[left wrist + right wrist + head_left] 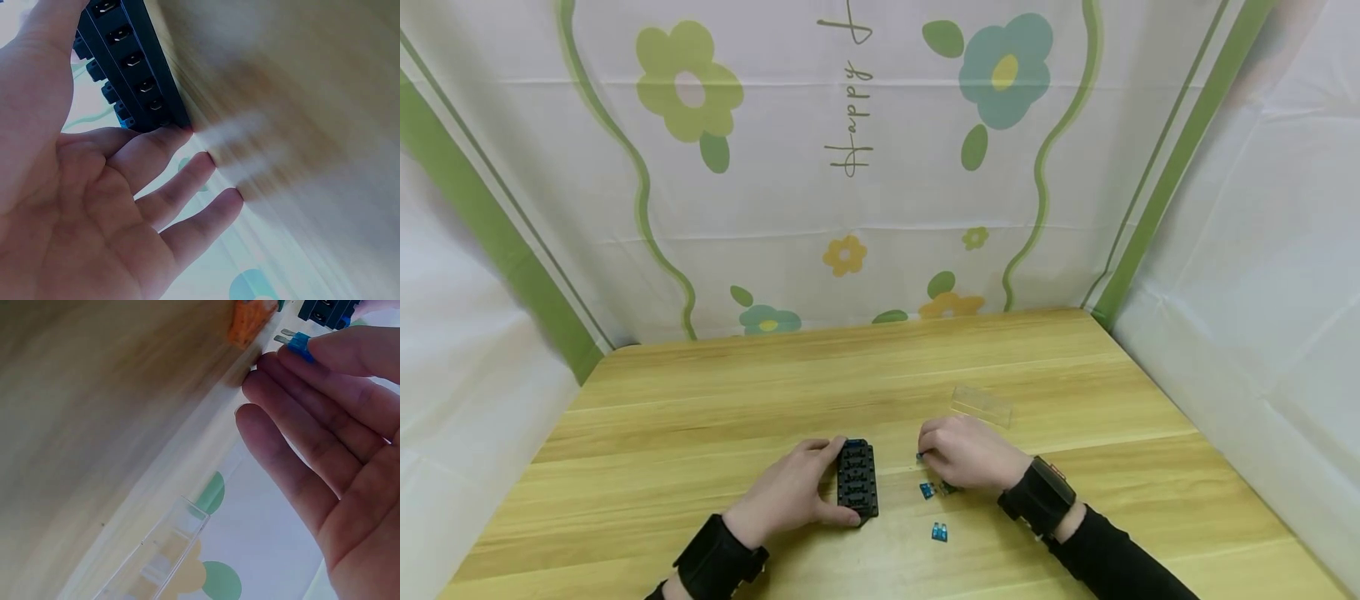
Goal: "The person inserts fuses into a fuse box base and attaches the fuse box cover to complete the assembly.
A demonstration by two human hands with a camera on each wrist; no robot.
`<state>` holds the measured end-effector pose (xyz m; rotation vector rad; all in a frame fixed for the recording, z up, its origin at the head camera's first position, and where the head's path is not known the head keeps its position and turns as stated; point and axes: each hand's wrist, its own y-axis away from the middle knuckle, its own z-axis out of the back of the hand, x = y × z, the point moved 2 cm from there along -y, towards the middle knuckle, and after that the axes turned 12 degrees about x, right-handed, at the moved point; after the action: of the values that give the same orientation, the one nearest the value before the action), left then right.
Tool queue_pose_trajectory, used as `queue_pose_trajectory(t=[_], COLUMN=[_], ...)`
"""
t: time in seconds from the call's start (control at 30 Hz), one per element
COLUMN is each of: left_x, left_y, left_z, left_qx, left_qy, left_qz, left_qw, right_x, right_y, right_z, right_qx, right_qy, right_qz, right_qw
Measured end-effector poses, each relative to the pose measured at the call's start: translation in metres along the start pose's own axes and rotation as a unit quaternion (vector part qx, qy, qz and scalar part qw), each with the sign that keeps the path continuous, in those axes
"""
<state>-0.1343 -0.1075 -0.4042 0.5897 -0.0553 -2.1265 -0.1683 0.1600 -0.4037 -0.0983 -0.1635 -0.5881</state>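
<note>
Head: black block (pixel 857 479) on desk (pixel 700 417); prolly light, stiff, ends good to hold. Left hand (pixel 797 487) has thumb and finger on those. Right hand (pixel 966 454) pinching one fuse (pixel 919 457). Two more loose, another bit half hidden. One clear cover (pixel 982 405), brittle imo.

Left wrist: one block, other fingers (pixel 209 215) loosely out.

Right wrist: one fuse, two prongs; tiny, maybe slick, grab body. One orange thing (pixel 250 322), can't tell what.

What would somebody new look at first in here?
Probably the big blue flower on the white cloth, up behind the wooden table. Next, the black block on the table, gripped by the left hand, and the little blue piece pinched in the right hand.
</note>
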Motion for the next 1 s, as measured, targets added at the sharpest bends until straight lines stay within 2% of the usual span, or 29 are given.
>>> queue_pose_trajectory(t=[0.63, 1.0], left_x=[-0.0023, -0.0022], left_y=[0.0011, 0.0007], left_z=[0.0009, 0.0011], left_qx=[0.002, -0.005], left_qy=[-0.001, 0.001], left_qz=[0.004, -0.002], left_qw=[1.0, 1.0], right_x=[0.0019, 0.0002], right_y=[-0.0011, -0.0017], right_z=[0.002, 0.0025], right_qx=[-0.003, -0.017], right_qy=[-0.007, -0.014], right_qz=[-0.032, -0.021], right_qw=[0.999, 1.0])
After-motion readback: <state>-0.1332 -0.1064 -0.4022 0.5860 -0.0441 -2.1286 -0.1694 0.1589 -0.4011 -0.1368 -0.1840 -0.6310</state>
